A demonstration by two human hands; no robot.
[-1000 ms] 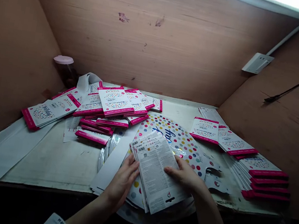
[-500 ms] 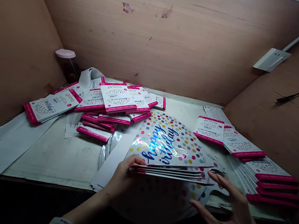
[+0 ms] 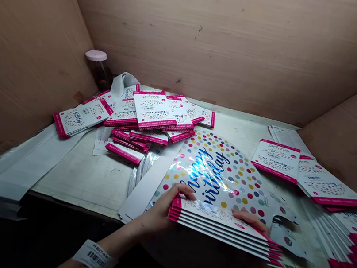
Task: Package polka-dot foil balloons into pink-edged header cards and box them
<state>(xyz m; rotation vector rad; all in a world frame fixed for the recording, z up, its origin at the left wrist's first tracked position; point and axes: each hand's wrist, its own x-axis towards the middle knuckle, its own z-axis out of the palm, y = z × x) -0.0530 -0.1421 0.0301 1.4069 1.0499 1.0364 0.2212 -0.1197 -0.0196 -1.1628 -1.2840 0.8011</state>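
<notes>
My left hand (image 3: 171,202) is closed on the left end of a small stack of balloon packets (image 3: 219,220), white with pink ends. At the stack's right part, my right hand (image 3: 252,221) grips too, its fingers on top and the rest hidden beneath. The packets lie fanned slightly, one over another. Under and behind them spreads a flat foil balloon (image 3: 214,166) with coloured dots and blue "happy birthday" lettering, partly over the table edge. A barcode sticker (image 3: 96,256) is on my left wrist.
A heap of packets (image 3: 153,110) lies at the back left. More packets (image 3: 335,182) are stacked at the right. White paper strips (image 3: 36,166) hang over the left table edge. A lidded container (image 3: 97,68) stands in the back corner, between cardboard-like walls (image 3: 244,50).
My right hand, spread apart from the packets before, now grips their right side. The stack has tilted so its top face shows. The view has shifted, moving the scene about.
</notes>
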